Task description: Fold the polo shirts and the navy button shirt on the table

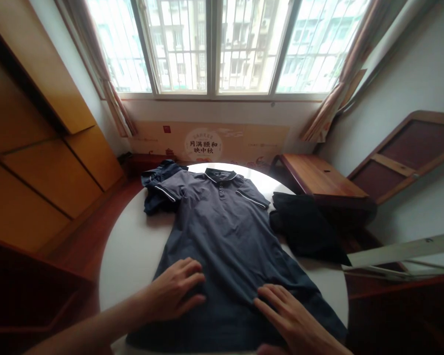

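A dark grey-blue polo shirt (225, 236) lies spread over the white round table (122, 266), its collar at the far side and its hem towards me. White piping edges the collar and both short sleeves. My left hand (177, 288) is over the lower left part of the shirt, fingers apart and slightly bent. Lower right on the shirt, my right hand (279, 310) has its fingers stretched out over the cloth. Neither hand grips anything. Shallow wrinkles run across the shirt's middle.
A crumpled dark garment (157, 197) sits at the table's far left, partly under the shirt's sleeve. Folded black cloth (305, 224) lies at the right, its corner over the table edge. Beyond stand a wooden cabinet (321, 175), yellow cupboards (55, 172) and barred windows (214, 44).
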The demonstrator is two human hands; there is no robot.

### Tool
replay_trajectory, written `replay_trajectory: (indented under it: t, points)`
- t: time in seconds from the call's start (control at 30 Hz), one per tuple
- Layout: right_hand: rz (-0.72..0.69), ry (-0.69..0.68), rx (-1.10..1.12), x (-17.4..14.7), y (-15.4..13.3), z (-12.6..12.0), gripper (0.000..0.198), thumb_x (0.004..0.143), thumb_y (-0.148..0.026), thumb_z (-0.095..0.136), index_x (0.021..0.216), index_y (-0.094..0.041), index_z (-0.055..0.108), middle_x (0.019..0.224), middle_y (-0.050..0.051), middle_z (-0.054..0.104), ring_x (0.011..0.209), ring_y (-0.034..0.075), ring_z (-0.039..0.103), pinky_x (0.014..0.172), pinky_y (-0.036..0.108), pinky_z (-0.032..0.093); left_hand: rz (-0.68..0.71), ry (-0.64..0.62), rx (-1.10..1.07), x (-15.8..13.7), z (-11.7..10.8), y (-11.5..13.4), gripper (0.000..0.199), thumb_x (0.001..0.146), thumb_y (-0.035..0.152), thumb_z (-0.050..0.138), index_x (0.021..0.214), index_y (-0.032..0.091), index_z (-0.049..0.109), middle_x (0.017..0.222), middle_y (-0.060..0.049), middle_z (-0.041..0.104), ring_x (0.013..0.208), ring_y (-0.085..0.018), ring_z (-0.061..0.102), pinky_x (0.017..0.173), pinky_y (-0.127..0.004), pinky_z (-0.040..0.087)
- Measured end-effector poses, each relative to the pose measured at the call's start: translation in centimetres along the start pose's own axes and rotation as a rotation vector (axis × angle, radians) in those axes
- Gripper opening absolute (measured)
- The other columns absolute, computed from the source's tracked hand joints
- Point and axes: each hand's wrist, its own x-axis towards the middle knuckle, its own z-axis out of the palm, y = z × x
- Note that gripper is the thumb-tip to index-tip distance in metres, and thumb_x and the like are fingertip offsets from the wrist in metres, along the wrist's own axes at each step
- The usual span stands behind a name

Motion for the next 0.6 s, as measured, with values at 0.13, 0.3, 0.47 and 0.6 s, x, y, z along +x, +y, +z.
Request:
replay_trajectory:
  t: [0.13, 0.3, 0.47, 0.6]
  points:
    - [0.041, 0.096, -0.094, -2.3, -0.6, 1.5, 0.031, 0.091, -0.021, 0.053, 0.119, -0.023, 0.063, 0.107, 0.012, 0.072, 0.097, 0.03, 0.066, 0.082, 0.045, 0.056, -0.001, -0.144, 0.007, -3.9, 1.3, 2.1, 0.051, 0.079, 0.058, 0.071, 0.112, 0.023, 0.057, 0.112, -0.009, 0.062, 0.1, -0.027, 0.059, 0.091, -0.039, 0.049]
    - [0.046, 0.01, 0.002, -2.5, -2.3, 1.9, 0.035, 0.075, -0.003, 0.047, 0.098, -0.024, 0.062, 0.094, 0.009, 0.071, 0.085, 0.027, 0.066, 0.079, 0.044, 0.054, -0.045, -0.246, 0.125, -5.4, 1.7, 3.1, 0.005, 0.088, 0.02, 0.057, 0.093, 0.022, 0.057, 0.093, -0.005, 0.066, 0.083, -0.022, 0.064, 0.074, -0.033, 0.049]
    - [0.142, -0.149, 0.252, 1.3, 0.4, -1.7, 0.018, 0.097, -0.021, 0.047, 0.083, -0.022, 0.057, 0.084, 0.004, 0.064, 0.077, 0.018, 0.062, 0.072, 0.031, 0.049, 0.027, -0.296, 0.079, -2.0, -1.6, 3.3, 0.021, 0.093, 0.04, 0.057, 0.082, 0.021, 0.057, 0.078, -0.001, 0.065, 0.069, -0.018, 0.063, 0.067, -0.029, 0.046]
    - [0.31, 0.024, 0.142, 9.6, 7.4, -3.2, 0.024, 0.1, -0.034, 0.05, 0.086, -0.018, 0.063, 0.09, 0.007, 0.064, 0.083, 0.019, 0.063, 0.077, 0.031, 0.05, 0.029, -0.073, 0.156, 5.8, -2.5, 0.5, 0.033, 0.103, 0.035, 0.038, 0.088, 0.018, 0.063, 0.089, -0.007, 0.067, 0.084, -0.02, 0.065, 0.082, -0.033, 0.047]
